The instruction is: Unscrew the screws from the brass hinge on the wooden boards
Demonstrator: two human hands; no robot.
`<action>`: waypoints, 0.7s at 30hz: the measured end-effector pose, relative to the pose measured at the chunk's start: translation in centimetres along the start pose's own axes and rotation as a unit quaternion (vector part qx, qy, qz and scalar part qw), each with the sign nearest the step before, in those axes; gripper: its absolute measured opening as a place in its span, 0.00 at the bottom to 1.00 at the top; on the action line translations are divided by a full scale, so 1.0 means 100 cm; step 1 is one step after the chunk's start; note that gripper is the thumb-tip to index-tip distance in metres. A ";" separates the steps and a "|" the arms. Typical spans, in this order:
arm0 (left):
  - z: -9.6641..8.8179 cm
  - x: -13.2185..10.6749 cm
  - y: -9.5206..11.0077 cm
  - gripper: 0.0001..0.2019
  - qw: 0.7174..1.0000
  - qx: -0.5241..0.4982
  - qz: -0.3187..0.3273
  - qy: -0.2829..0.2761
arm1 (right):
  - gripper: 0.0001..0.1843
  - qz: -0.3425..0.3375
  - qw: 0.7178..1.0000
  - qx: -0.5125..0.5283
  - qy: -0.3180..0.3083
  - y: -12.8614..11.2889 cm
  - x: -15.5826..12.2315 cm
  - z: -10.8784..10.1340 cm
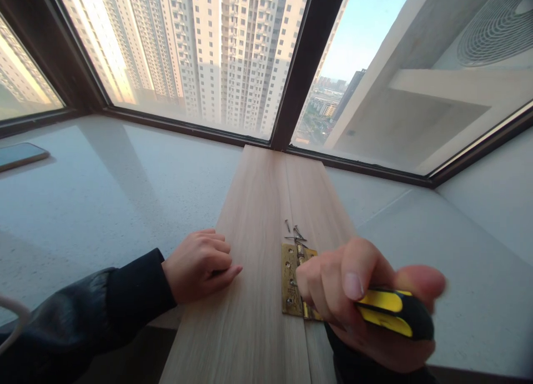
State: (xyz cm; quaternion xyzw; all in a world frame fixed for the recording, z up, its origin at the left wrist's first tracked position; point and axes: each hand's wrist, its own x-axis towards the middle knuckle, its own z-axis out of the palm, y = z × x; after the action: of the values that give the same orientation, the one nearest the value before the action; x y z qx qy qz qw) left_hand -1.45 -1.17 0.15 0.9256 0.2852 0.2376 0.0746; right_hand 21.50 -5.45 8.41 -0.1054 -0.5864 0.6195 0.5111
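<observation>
My right hand is wrapped round the yellow and black handle of a screwdriver, held low over a brass hinge. The hinge lies across the seam between two light wooden boards; my fingers hide its right part and the tool's tip. Several loose screws lie on the boards just beyond the hinge. My left hand rests on the left edge of the left board, fingers curled loosely and pressed on the wood, holding nothing.
The boards lie on a pale stone window ledge and reach to the dark window frame. A phone lies at the far left of the ledge. A white cable loops at the lower left.
</observation>
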 end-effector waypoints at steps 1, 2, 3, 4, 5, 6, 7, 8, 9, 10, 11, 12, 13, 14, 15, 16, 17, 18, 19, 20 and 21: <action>0.000 0.000 0.000 0.22 1.000 0.000 0.000 0.002 | 0.26 0.011 1.000 -0.002 0.017 -0.003 -0.001 0.002; 0.000 0.000 0.000 0.22 1.000 -0.001 0.000 0.004 | 0.25 0.013 0.999 -0.008 0.029 -0.006 -0.003 0.002; 0.000 -0.001 0.000 0.22 1.000 -0.002 0.000 0.006 | 0.25 0.006 0.999 -0.019 0.042 -0.008 -0.004 0.002; 0.000 -0.001 0.000 0.22 1.000 -0.004 0.001 0.005 | 0.25 -0.008 0.998 -0.034 0.052 -0.009 -0.006 0.000; 0.001 -0.001 -0.001 0.22 1.000 -0.005 0.001 0.004 | 0.24 -0.024 0.996 -0.049 0.066 -0.009 -0.007 -0.002; 0.001 -0.001 -0.001 0.21 1.000 -0.006 0.001 0.003 | 0.23 -0.039 0.994 -0.060 0.078 -0.009 -0.008 -0.004; 0.001 -0.001 -0.001 0.21 1.000 -0.005 0.002 0.003 | 0.23 -0.049 0.993 -0.070 0.087 -0.007 -0.009 -0.006; 0.001 -0.001 -0.001 0.21 1.000 -0.003 0.002 0.002 | 0.22 -0.062 0.993 -0.068 0.075 -0.004 -0.008 -0.008; 0.001 -0.001 -0.001 0.21 1.000 -0.001 0.003 0.003 | 0.22 -0.074 0.995 -0.052 0.047 -0.002 -0.008 -0.009; 0.000 0.000 -0.001 0.21 1.000 0.002 0.004 0.002 | 0.22 -0.082 0.996 -0.029 0.013 0.001 -0.007 -0.009; 0.000 0.000 -0.001 0.21 1.000 0.004 0.004 0.002 | 0.24 -0.081 0.997 -0.009 -0.017 0.003 -0.006 -0.009; 0.000 0.000 -0.001 0.22 1.000 0.005 0.006 0.003 | 0.26 -0.072 0.997 0.004 -0.037 0.004 -0.004 -0.007; 0.000 0.000 -0.001 0.22 1.000 0.005 0.007 0.005 | 0.27 -0.058 0.997 0.012 -0.040 0.004 -0.003 -0.006; 0.000 0.000 -0.001 0.22 1.000 0.005 0.008 0.008 | 0.28 -0.040 0.999 0.012 -0.028 0.003 -0.002 -0.004; 0.001 -0.001 -0.001 0.22 1.000 0.004 0.009 0.009 | 0.28 -0.023 1.000 0.003 -0.007 0.002 -0.001 -0.002; 0.001 -0.001 -0.001 0.22 1.000 0.002 0.008 0.009 | 0.28 -0.012 1.000 -0.004 0.006 0.000 -0.001 -0.001; 0.001 -0.001 -0.001 0.22 1.000 0.000 0.006 0.008 | 0.26 -0.012 1.000 -0.006 0.016 -0.002 -0.001 -0.001; 0.001 -0.001 -0.001 0.22 1.000 -0.002 0.003 0.006 | 0.26 -0.016 0.999 -0.009 0.026 -0.004 -0.002 -0.001; 0.001 -0.001 -0.001 0.22 1.000 -0.004 0.000 0.003 | 0.25 -0.023 0.999 -0.017 0.040 -0.005 -0.004 -0.002; 0.001 -0.001 -0.001 0.22 1.000 -0.006 -0.002 0.001 | 0.25 -0.032 0.998 -0.030 0.055 -0.006 -0.005 -0.004; 0.001 -0.001 -0.001 0.22 1.000 -0.007 -0.003 0.000 | 0.24 -0.041 0.996 -0.043 0.072 -0.006 -0.006 -0.006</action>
State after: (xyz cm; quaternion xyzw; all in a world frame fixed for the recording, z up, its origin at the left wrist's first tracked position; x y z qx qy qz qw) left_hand -1.55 -1.12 0.03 0.9242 0.2863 0.2391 0.0822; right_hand 22.51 -5.67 8.41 -0.1473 -0.5783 0.5627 0.5720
